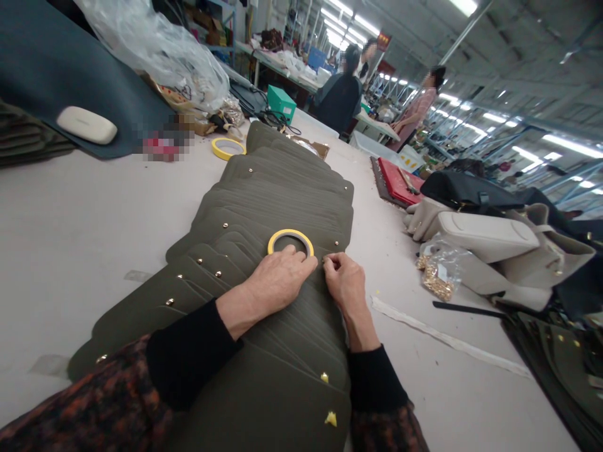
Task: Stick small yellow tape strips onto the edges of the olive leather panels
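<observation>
A long fanned stack of dark olive panels (pixel 277 188) with rounded corners lies before me, small gold metal studs (pixel 170 302) showing along its edges. My left hand (pixel 282 276) is closed on a roll of yellow tape (pixel 291 233), which it holds by the near side over the panels. Just right of it, my right hand (pixel 345 279) is pinched at the stack's right edge, close to a stud (pixel 336 243). What its fingertips hold, if anything, is too small to make out. Crumpled yellow tape bits (pixel 331 419) stick to the nearer panels at the lower right.
Another yellow tape roll (pixel 228 148) lies behind the stack. A white oval case (pixel 87 124) rests on dark sheet material at left. To the right are a bag of gold hardware (pixel 438 279), cream bags (pixel 487 232), a white strip (pixel 447 336) and more olive pieces. People work farther back.
</observation>
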A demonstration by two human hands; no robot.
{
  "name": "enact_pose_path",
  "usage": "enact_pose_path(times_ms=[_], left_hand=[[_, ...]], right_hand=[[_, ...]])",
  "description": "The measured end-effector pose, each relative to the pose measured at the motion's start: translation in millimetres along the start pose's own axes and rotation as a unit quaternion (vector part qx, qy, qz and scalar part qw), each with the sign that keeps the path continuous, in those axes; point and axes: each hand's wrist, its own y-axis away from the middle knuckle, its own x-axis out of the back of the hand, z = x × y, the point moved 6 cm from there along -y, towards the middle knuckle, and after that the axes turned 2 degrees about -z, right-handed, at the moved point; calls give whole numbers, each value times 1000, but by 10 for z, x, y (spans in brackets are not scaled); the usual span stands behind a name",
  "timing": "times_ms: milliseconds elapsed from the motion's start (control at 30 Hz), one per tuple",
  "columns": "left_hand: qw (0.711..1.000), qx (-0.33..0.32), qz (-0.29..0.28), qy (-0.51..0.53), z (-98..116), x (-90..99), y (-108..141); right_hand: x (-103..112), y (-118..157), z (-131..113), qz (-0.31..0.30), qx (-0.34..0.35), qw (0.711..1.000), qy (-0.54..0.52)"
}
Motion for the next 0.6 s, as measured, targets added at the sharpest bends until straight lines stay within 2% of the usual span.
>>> enact_pose_path(times_ms=[133,233,333,433,600], left_hand=[[1000,-9,15,8,-3,25,16],[996,-23,41,70,-5,45,9],[983,-43,84,157,2,101,11],[975,-49,101,192,13,142,24],[981,-41,78,171,24,108,34]], right_hand=[[80,-39,78,31,19,998,-59],[221,-3,138,55,-2,985,-162],[323,111,109,27,-13,962,-272],[357,244,-60,-30,44,955,-292],[406,348,-309,-18,165,961,-223]])
